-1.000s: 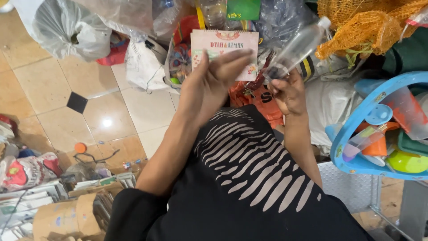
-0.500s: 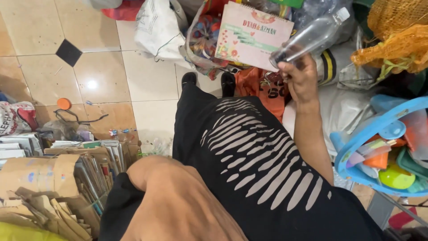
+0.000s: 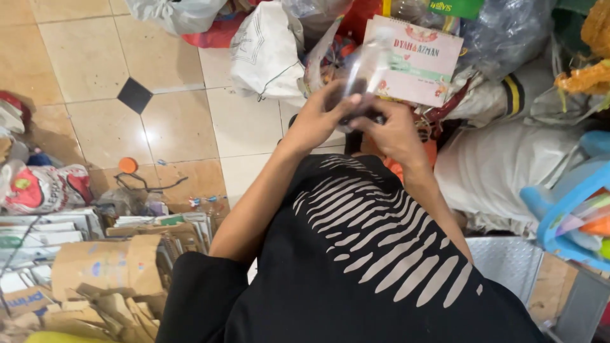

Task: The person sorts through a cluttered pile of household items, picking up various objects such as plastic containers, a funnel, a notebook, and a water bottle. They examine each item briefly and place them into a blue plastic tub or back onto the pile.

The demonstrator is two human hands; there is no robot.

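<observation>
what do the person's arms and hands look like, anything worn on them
Both forearms are bare, with no sleeves, gloves, watch or bands visible. The left hand and right hand are bare too; rings cannot be made out. The only clothing in view is a black garment with pale stripes.

A single head-worn camera looks steeply down from close above the person's chest, shirt filling the lower middle of the frame, both hands meeting near upper centre, tiled floor at upper left, bags across the top.
</observation>
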